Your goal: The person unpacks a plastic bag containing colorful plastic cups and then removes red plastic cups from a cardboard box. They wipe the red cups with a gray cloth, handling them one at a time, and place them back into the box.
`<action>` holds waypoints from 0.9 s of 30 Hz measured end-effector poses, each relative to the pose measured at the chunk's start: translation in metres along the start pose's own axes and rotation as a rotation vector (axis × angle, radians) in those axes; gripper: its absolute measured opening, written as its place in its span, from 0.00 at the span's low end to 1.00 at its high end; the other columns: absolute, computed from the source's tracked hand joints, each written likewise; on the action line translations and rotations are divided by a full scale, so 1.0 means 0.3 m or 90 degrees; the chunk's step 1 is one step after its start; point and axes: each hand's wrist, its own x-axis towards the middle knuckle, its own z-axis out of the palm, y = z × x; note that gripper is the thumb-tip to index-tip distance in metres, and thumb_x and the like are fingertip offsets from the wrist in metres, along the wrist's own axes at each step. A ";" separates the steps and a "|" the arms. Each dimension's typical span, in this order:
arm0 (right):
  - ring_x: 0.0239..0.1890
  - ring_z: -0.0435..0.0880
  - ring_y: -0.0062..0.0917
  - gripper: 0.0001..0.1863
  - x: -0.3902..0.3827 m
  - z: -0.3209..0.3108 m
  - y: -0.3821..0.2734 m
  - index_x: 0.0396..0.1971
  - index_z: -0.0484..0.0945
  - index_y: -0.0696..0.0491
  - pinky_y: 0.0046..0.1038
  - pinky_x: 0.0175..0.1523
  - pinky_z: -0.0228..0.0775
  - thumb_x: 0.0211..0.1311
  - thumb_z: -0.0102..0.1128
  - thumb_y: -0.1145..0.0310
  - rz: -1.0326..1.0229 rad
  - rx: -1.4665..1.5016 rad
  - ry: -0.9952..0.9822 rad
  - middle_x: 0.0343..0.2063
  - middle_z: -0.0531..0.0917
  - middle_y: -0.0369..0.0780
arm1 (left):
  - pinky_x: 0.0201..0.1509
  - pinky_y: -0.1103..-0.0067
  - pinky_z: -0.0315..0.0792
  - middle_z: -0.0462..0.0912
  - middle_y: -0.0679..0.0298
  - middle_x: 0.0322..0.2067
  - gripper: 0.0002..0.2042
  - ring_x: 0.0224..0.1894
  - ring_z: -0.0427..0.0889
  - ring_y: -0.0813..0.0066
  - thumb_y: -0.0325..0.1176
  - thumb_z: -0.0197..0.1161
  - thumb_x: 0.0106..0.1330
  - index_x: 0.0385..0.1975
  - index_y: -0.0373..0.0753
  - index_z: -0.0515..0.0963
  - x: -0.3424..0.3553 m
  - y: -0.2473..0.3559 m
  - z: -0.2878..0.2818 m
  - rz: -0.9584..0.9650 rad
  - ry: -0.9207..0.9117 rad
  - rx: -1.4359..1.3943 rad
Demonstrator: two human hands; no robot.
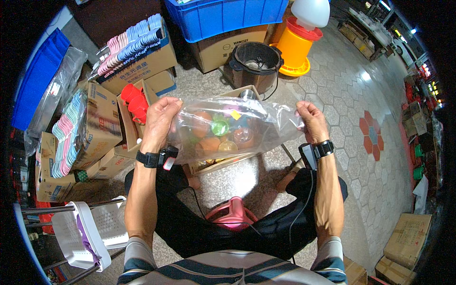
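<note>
My left hand (164,116) grips the left end of a clear plastic bag (275,118), and my right hand (308,114) pinches its other end, so it is stretched flat between them. Beneath the bag, an open cardboard box (209,167) holds several round orange, green and clear items (219,127), blurred through the plastic, and a steel cylinder (247,94) at its back. Just left of my left hand, red plastic items (137,107) stand in another cardboard box.
Stacked pink and blue items (128,45) top cartons at left, beside a white rack (90,235). A blue crate (223,19), black pot (254,71) and yellow feeder (294,47) stand behind. A pink stool (235,213) is between my legs. Cartons (406,235) line the right.
</note>
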 end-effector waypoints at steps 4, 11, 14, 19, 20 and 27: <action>0.34 0.80 0.18 0.21 -0.009 0.039 0.002 0.47 0.79 0.47 0.28 0.40 0.77 0.68 0.63 0.46 -0.023 0.114 0.046 0.34 0.81 0.29 | 0.17 0.87 0.59 0.79 0.72 0.23 0.07 0.15 0.68 0.88 0.33 0.64 0.70 0.38 0.36 0.81 -0.004 0.001 0.002 -0.005 0.014 -0.024; 0.46 0.82 0.22 0.28 -0.013 0.047 0.047 0.55 0.75 0.56 0.37 0.57 0.77 0.68 0.63 0.48 -0.035 0.218 -0.060 0.38 0.81 0.32 | 0.17 0.87 0.58 0.79 0.72 0.23 0.06 0.16 0.69 0.89 0.33 0.64 0.71 0.40 0.38 0.80 0.008 0.001 -0.020 -0.017 0.042 -0.164; 0.38 0.83 0.19 0.16 -0.032 0.056 0.058 0.47 0.79 0.54 0.28 0.49 0.77 0.69 0.65 0.59 -0.016 0.067 -0.078 0.39 0.85 0.33 | 0.17 0.87 0.58 0.79 0.71 0.23 0.07 0.17 0.69 0.89 0.34 0.64 0.71 0.40 0.38 0.79 0.000 0.001 -0.035 0.001 0.041 -0.180; 0.22 0.78 0.15 0.11 -0.078 0.067 0.006 0.41 0.80 0.53 0.18 0.28 0.65 0.71 0.63 0.60 -0.090 -0.011 -0.024 0.27 0.85 0.33 | 0.18 0.87 0.60 0.79 0.71 0.24 0.09 0.17 0.69 0.88 0.35 0.65 0.70 0.41 0.36 0.81 -0.008 0.000 -0.052 0.024 0.074 -0.007; 0.20 0.78 0.14 0.11 -0.085 0.061 -0.014 0.42 0.80 0.53 0.17 0.27 0.64 0.71 0.63 0.60 -0.099 -0.017 -0.015 0.25 0.85 0.32 | 0.18 0.87 0.60 0.79 0.71 0.23 0.09 0.17 0.69 0.87 0.35 0.65 0.70 0.41 0.35 0.81 -0.010 -0.001 -0.052 0.051 0.083 0.047; 0.16 0.68 0.10 0.12 -0.083 0.055 -0.047 0.43 0.81 0.52 0.16 0.21 0.54 0.70 0.64 0.59 -0.146 -0.041 0.090 0.20 0.80 0.28 | 0.17 0.86 0.59 0.78 0.71 0.21 0.10 0.16 0.68 0.87 0.36 0.64 0.70 0.38 0.35 0.82 -0.020 0.007 -0.036 0.039 0.042 0.081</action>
